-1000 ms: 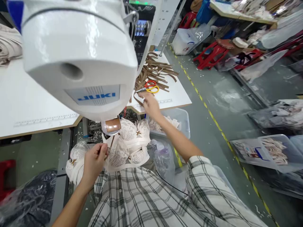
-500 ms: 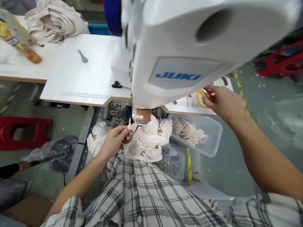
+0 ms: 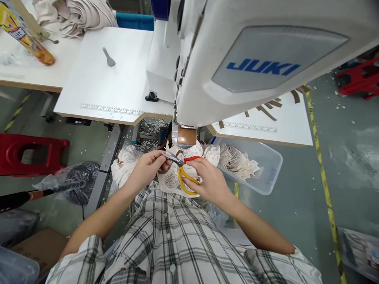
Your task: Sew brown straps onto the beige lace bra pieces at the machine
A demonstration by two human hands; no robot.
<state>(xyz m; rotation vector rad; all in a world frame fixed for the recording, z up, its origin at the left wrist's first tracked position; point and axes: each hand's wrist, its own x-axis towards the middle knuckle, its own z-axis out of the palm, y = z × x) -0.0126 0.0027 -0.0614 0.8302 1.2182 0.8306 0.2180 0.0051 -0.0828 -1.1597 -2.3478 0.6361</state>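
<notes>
My right hand (image 3: 209, 179) grips scissors (image 3: 177, 160) with one red and one yellow handle loop. Their blades point left and lie at the fingertips of my left hand (image 3: 149, 165). That hand is closed in a pinch on the edge of a white lace bra (image 3: 171, 179), just below the sewing machine head. The blades and fingers hide the exact spot being pinched. More white lace pieces (image 3: 126, 159) lie to the left of my left hand. Over my lap the lace spreads in front of my checked shirt.
A white JUKI sewing machine (image 3: 204, 106) overhangs my hands. A clear plastic bin (image 3: 271, 169) with folded beige fabric (image 3: 237, 161) stands right. Brown strips (image 3: 268, 112) lie on the right tabletop. A grey spoon-like tool (image 3: 109, 59) rests on the left tabletop. Red stool (image 3: 32, 154) at left.
My right hand has come from the right tabletop to the lap with the scissors, bringing the blades to my left fingertips. My left hand stays pinched on the bra. The view has shifted slightly.
</notes>
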